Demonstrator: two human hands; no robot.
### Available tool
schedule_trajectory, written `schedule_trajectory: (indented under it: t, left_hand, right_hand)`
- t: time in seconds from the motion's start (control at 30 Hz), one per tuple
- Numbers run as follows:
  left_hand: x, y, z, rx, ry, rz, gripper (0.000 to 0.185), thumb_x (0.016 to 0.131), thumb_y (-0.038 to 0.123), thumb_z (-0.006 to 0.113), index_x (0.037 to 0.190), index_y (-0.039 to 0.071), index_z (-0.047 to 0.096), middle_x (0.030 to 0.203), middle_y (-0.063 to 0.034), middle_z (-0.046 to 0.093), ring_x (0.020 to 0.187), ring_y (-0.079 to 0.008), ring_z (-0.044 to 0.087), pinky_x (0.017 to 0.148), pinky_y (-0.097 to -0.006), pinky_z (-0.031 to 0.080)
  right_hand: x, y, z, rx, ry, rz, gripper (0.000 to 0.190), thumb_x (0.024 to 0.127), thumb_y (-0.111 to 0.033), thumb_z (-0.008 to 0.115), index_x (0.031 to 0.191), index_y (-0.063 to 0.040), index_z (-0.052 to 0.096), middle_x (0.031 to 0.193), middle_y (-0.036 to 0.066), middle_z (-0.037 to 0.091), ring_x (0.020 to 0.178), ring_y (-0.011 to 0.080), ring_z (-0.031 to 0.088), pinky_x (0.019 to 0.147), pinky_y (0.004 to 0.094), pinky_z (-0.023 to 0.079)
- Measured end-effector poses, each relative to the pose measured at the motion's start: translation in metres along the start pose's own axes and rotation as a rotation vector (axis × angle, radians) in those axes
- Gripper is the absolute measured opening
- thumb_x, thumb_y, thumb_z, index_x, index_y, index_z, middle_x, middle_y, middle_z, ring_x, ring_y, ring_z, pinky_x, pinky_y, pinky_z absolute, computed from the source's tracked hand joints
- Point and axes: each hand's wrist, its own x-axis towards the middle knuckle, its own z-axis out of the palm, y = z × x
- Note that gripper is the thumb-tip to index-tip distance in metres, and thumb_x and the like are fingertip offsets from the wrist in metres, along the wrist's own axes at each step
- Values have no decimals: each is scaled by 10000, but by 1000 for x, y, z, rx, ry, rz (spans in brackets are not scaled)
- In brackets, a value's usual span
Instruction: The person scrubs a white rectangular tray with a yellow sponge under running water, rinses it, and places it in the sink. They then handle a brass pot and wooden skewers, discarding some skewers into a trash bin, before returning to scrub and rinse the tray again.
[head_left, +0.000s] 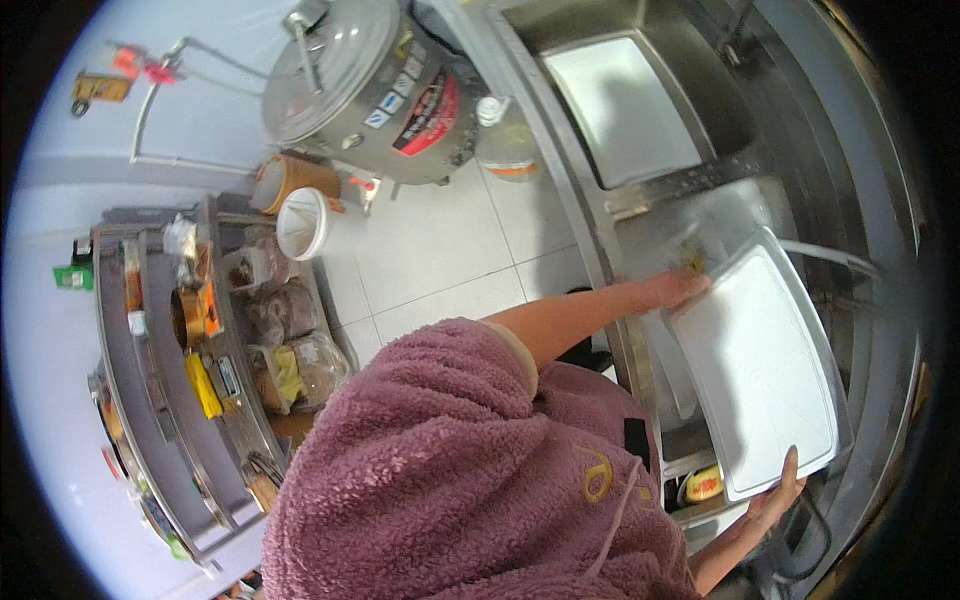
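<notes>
A white rectangular plastic tray (761, 375) is tilted over the stainless steel sink. My left hand (679, 289), slightly blurred, is at the tray's upper left edge, its fingertips partly hidden there. My right hand (780, 491) grips the tray's lower rim, with the thumb on the near face and the fingers behind. Beyond my left hand, something clear and blurred (750, 206) is in the sink, with a small yellowish thing (696, 261) near the fingers. A pale hose or spout (832, 255) reaches in behind the tray.
Another white tray (626, 112) lies in the adjoining sink basin. A large lidded metal drum (360, 90), a clear jug (506, 146) and a white bucket (304, 225) stand on the tiled floor. Metal shelving (157, 375) holds packages. Below the sink is a yellow-and-red item (705, 485).
</notes>
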Motion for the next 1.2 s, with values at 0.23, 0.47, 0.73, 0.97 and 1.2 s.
schedule_trajectory:
  t: [0.23, 0.47, 0.73, 0.97, 1.2]
  left_hand:
    - [-33, 4, -7, 110, 209, 67, 907, 901, 620, 522, 1456, -62, 300, 1494, -238, 343, 1376, -355, 348, 1125, -414, 304]
    - [-61, 22, -24, 236, 263, -45, 987, 824, 635, 639, 1469, -30, 301, 1518, -236, 300, 1396, -365, 317, 1136, -481, 296]
    - [-32, 4, -36, 291, 238, 17, 858, 866, 585, 609, 1462, 24, 352, 1456, -182, 418, 1351, -310, 393, 1103, -449, 342]
    - [-44, 24, -32, 16, 36, 58, 644, 934, 420, 586, 1444, 80, 386, 1351, -100, 531, 1192, -245, 546, 988, -428, 459]
    - [-79, 70, -25, -197, -8, -79, 802, 955, 546, 505, 1460, -28, 262, 1329, -222, 504, 1156, -328, 563, 959, -445, 480]
  right_hand:
    - [23, 38, 4, 262, -91, 303, 744, 849, -296, 699, 1424, 30, 359, 1368, 202, 489, 1209, 344, 514, 994, 491, 453]
    - [27, 54, 25, 481, -208, 520, 573, 925, -306, 610, 1368, 14, 438, 1292, 191, 555, 1154, 329, 560, 960, 475, 504]
    - [4, 31, 49, 165, -10, 64, 674, 793, -146, 752, 1345, 78, 435, 1231, 214, 565, 1115, 298, 575, 948, 421, 474]
    - [-33, -11, 60, -316, -26, -205, 189, 793, -59, 738, 964, 12, 699, 843, 77, 700, 757, 165, 665, 731, 310, 534]
    - [-51, -18, 72, -844, -307, -816, 133, 739, -52, 758, 870, -56, 733, 881, 73, 738, 808, 187, 710, 681, 329, 556]
